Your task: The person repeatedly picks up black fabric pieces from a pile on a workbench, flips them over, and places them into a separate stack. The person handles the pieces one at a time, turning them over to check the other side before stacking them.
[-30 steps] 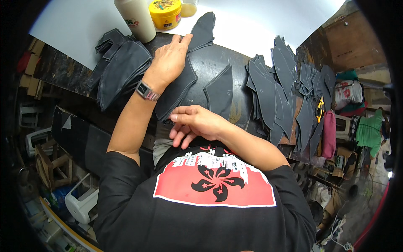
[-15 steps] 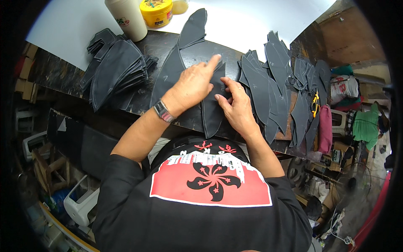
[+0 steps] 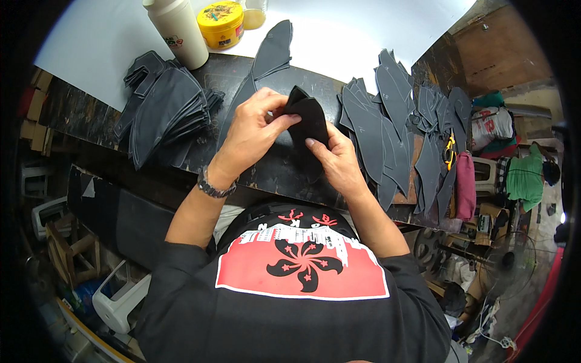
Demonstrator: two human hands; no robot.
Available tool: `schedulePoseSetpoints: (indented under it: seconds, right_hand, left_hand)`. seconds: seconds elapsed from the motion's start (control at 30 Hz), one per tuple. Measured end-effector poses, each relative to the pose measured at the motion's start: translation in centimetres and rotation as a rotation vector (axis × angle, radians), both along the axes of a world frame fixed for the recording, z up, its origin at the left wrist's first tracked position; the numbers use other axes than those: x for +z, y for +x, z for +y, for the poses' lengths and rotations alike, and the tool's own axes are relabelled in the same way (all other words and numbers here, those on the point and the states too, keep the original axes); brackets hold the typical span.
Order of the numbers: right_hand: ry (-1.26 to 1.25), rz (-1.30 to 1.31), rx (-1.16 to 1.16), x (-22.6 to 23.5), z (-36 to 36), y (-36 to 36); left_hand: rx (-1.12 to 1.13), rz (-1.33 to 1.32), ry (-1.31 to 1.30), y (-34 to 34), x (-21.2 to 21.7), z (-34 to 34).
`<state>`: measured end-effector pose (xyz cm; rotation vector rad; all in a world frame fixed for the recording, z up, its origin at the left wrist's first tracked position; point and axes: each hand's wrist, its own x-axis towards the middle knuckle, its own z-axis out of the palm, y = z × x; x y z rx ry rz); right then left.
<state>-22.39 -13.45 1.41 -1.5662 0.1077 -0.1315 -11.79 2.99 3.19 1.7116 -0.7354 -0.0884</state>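
1. The bench (image 3: 284,175), dark and scuffed, ran across the middle of the frame, with a white sheet (image 3: 363,30) covering its far part along the top.
2. A spread of dark grey cut pieces (image 3: 387,133) lay fanned over the bench at centre right, overlapping one another and reaching toward the right edge.
3. A stack of similar dark pieces (image 3: 163,115) sat at the upper left of the bench, well apart from the hands.
4. One long dark strip (image 3: 266,60) lay from the white sheet down onto the bench, its lower part passing behind the left hand.
5. A white bottle (image 3: 178,30) stood at the top left on the white sheet, just beside a yellow tub (image 3: 221,23) with a printed lid.
6. The left hand (image 3: 251,130), with a wristwatch (image 3: 212,186) on its wrist, was at the centre of the frame, its thumb and fingers pinched on the left edge of the folded black piece (image 3: 308,118).
7. The right hand (image 3: 339,160) was just right of it and slightly lower, gripping the lower right part of the same piece with its thumb pressed on the front.
8. The folded black piece was held up between both hands at the centre of the frame, above the bench surface.
9. Yellow-handled scissors (image 3: 449,151) lay among the pieces at the right.
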Motion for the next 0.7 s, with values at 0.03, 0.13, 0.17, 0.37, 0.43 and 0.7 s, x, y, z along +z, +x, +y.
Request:
schedulePoseSetpoints:
  seconds: [0.03,0.13,0.17,0.37,0.43,0.7]
  right_hand:
    - [-0.004,0.02,0.015,0.6,0.2,0.4]
    - [-0.474,-0.083,0.058,3.3,-1.6,3.4]
    - [-0.667,-0.157,0.103,4.5,-2.5,5.2]
    - [-1.44,-0.091,0.349,8.1,-4.9,17.8]
    - [-1.766,0.012,0.497,6.7,-4.7,22.5]
    - [-1.686,-0.67,0.18,-4.1,-1.2,29.4]
  left_hand:
    - [0.035,-0.02,-0.084,-0.2,0.2,0.4]
    - [0.18,-0.333,0.32,-0.7,0.5,2.7]
    - [0.251,-0.534,0.471,-1.0,0.3,3.2]
    - [0.074,-0.439,0.651,-1.7,-2.3,4.8]
    - [0.053,-0.385,0.654,-1.5,-3.2,4.6]
    - [0.101,-0.406,0.641,-1.4,-3.7,4.7]
